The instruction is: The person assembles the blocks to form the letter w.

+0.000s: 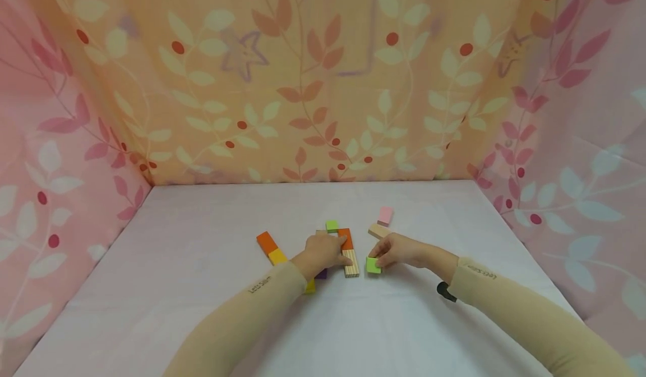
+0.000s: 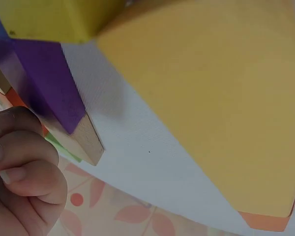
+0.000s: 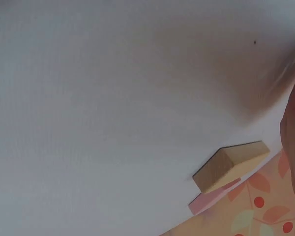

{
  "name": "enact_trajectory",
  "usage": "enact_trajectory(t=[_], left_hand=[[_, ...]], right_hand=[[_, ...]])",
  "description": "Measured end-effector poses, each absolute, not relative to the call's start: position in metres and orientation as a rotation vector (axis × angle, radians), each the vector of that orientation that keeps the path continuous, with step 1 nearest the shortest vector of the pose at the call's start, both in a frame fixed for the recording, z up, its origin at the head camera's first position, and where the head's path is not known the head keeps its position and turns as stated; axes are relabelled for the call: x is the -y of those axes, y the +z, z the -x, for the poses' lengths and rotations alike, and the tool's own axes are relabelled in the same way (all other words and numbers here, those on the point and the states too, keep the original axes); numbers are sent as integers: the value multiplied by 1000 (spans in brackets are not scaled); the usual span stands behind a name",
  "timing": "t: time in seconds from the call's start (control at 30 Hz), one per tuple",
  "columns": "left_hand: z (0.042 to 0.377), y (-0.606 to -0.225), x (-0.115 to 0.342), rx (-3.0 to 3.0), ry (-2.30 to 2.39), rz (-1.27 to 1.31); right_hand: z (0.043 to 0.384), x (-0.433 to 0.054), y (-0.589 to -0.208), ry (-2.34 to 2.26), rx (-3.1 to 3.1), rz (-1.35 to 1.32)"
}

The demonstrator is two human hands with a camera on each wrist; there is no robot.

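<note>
My left hand (image 1: 324, 251) touches a row made of an orange block (image 1: 345, 233) and a striped wooden block (image 1: 351, 269), thumb and index finger spread along it. In the left wrist view its other fingers (image 2: 37, 179) curl near a purple block (image 2: 51, 83) and a plain wooden block (image 2: 91, 142). To the right of the row, my right hand (image 1: 402, 251) pinches a green block (image 1: 373, 265) between thumb and fingers, low over the table. Another green block (image 1: 331, 226) lies at the row's far end. The left forearm partly covers a yellow block (image 1: 310, 287).
Left of the hands, an orange block (image 1: 266, 243) meets an amber-yellow block (image 1: 277, 256). Beyond the right hand lie a plain wooden block (image 1: 378, 231) and a pink block (image 1: 386, 215). A small black object (image 1: 446, 292) shows beneath the right wrist. Patterned cloth (image 1: 303, 85) surrounds the white table (image 1: 202, 214).
</note>
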State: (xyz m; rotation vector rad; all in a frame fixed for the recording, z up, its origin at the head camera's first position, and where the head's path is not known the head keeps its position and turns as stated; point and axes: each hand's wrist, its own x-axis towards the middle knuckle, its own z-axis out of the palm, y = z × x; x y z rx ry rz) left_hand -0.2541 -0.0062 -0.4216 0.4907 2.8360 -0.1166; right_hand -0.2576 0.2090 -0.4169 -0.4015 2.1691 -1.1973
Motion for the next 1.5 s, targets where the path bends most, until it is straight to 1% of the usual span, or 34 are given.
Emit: enact_trajectory(t=[0.3, 0.47, 0.8, 1.5], left_hand=[[255, -417, 4, -2836, -105, -528], [256, -417, 2, -2828, -111, -523], [257, -417, 5, -2814, -114, -476], [259, -421, 5, -2805, -72, -473]], right_hand=[[242, -204, -427, -1121, -2233, 458], [241, -203, -429, -1108, -2251, 480], [240, -185, -425, -926, -2357, 496], [239, -184, -431, -935, -2386, 458]])
